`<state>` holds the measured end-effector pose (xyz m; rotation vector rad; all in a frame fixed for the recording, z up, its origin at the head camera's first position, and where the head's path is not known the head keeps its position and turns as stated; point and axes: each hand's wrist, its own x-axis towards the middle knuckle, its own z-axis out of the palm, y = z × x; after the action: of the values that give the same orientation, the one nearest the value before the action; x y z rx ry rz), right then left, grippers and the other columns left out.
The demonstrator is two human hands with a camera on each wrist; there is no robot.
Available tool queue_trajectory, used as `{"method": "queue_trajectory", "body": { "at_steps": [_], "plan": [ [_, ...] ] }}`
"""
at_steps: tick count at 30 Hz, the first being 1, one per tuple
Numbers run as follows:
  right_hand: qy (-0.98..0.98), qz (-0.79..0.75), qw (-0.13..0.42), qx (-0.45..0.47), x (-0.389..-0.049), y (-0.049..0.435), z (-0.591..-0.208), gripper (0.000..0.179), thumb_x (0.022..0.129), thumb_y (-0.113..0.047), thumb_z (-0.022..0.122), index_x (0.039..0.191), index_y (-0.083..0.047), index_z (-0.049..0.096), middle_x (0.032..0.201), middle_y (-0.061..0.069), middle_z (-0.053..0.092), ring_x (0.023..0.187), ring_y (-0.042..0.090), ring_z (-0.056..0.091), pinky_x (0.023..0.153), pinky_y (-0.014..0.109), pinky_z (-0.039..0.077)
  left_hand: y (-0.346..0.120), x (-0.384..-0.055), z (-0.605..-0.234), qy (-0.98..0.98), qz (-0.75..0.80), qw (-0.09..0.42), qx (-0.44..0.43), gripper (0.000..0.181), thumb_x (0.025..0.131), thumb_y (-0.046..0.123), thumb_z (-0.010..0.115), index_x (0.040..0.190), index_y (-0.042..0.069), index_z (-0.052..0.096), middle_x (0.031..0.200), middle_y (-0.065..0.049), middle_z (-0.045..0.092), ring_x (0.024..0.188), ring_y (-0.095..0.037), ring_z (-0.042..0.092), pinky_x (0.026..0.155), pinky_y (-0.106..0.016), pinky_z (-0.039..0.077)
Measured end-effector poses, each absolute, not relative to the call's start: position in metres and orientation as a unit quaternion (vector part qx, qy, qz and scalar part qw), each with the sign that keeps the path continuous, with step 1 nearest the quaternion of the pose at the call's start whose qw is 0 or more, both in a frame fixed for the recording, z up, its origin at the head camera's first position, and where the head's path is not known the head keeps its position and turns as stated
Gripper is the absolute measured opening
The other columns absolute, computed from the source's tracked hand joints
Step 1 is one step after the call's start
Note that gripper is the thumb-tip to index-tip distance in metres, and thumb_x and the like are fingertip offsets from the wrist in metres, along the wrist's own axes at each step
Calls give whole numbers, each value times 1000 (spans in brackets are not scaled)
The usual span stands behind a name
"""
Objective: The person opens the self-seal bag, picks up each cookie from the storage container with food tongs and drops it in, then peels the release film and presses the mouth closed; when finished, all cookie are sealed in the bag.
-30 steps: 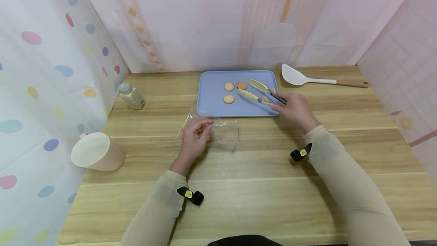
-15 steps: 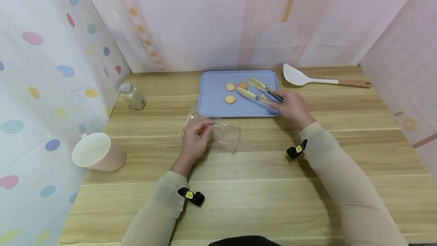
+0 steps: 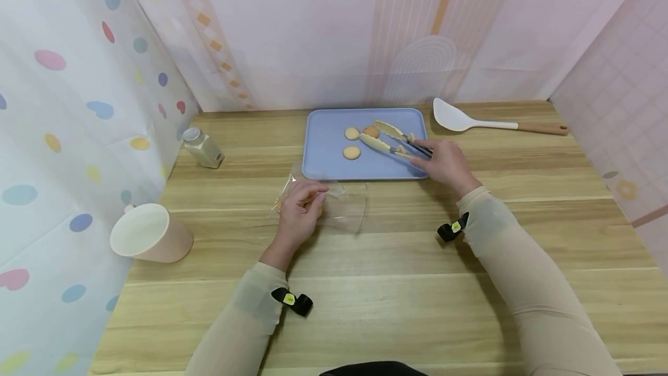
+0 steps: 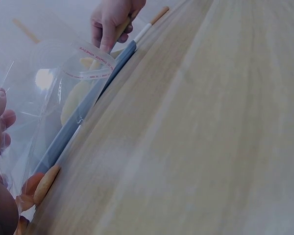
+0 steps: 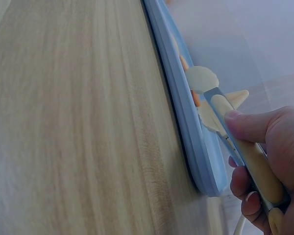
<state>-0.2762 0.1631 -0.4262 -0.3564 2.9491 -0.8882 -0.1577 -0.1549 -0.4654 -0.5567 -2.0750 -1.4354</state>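
Pinched a clear bag [image 3: 344, 213] between thumb and curled fingers of the left grip [image 3: 298, 209], low over the desk [image 3: 365, 289]. Looked thin and shiny, spread out to the right of that grip, with red print on a strip in the left wrist view. Showed orange-brown pieces [image 4: 30, 188] and a round cookie [image 4: 47, 184] at the bag, close to the left palm; could not tell how many pieces.

Clamped the right grip [image 3: 447, 162] round the handles of the tongs [image 3: 374, 143], with thumb on top and fingers bent underneath. Held the tongs parted, pale scalloped heads reaching over the blue tray [image 3: 323, 160]. Had the brown cookie [image 3: 371, 132] between the tips, ahead of the right grip; could not tell whether touching. Looked round and darker than the two pale cookies [image 3: 352, 152] on the same tray, one just to the left, one nearer.

Saw farther off a jar [image 3: 204, 151] at the left, and a white spatula [image 3: 453, 116] with a wooden handle beyond the tray's right side.
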Motion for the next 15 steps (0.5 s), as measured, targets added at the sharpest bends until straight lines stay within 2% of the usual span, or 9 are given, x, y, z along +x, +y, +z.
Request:
{"method": "queue_trajectory", "body": {
  "at_steps": [4, 9, 15],
  "plan": [
    [950, -290, 22, -116, -277, 163, -426, 50, 86, -34, 73, 131, -17, 61, 121, 17, 64, 73, 27, 47, 57, 34, 32, -150, -150, -449, -768, -532, 286, -215, 14, 80, -17, 64, 90, -9, 67, 89, -22, 65, 88, -36, 54, 76, -32, 41],
    [949, -293, 26, -114, -276, 163, -425, 49, 86, -33, 73, 130, -17, 62, 123, 16, 63, 78, 27, 48, 59, 34, 33, -149, -150, -445, -766, -528, 292, -221, 13, 80, -16, 65, 90, -8, 67, 89, -20, 65, 88, -33, 55, 74, -31, 42],
    [945, -304, 29, -116, -274, 165, -425, 49, 86, -32, 73, 130, -15, 62, 127, 16, 60, 84, 27, 50, 65, 36, 36, -147, -150, -443, -767, -529, 289, -220, 14, 79, -18, 65, 89, -9, 67, 89, -22, 65, 87, -34, 55, 72, -38, 43]
  ]
}}
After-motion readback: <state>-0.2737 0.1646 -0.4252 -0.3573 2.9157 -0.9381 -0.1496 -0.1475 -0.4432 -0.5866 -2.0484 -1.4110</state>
